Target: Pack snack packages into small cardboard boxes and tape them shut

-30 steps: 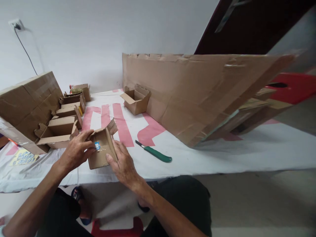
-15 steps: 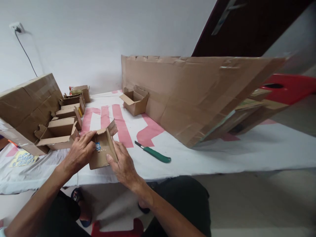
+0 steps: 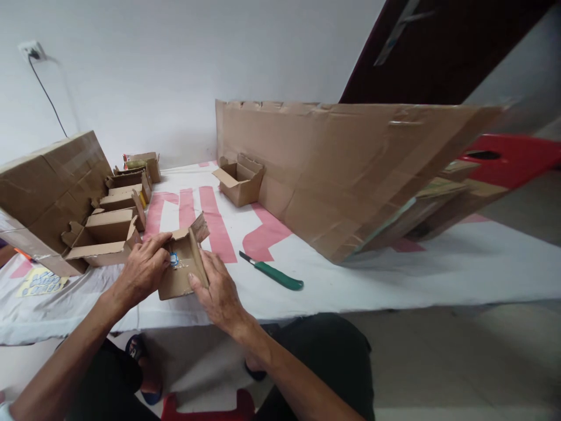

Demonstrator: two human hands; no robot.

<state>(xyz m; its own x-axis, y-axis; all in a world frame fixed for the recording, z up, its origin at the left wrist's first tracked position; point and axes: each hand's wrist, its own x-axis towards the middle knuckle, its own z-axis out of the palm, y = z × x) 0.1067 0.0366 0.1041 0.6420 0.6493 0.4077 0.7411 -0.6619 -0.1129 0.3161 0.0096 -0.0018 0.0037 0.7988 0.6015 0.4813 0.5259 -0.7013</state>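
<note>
Both hands grip a small cardboard box (image 3: 182, 278) at the front edge of the table, one on each side. My left hand (image 3: 142, 266) is closed on its left side, fingers near a blue-and-white mark on the cardboard. My right hand (image 3: 219, 292) wraps the right side, its thumb lying on the near face. A flap sticks up at the box's far right corner. To the right, a knife with a green handle (image 3: 280, 275) lies on the cloth, its dark blade pointing toward the far left.
Several small open cardboard boxes (image 3: 103, 237) line the left, beside a large carton (image 3: 52, 193). Another small open box (image 3: 240, 181) stands near a tall cardboard panel (image 3: 307, 169). A yellow sticker sheet (image 3: 41, 283) lies at left on the white-and-pink cloth (image 3: 394, 286). A red chair (image 3: 517, 158) is at right.
</note>
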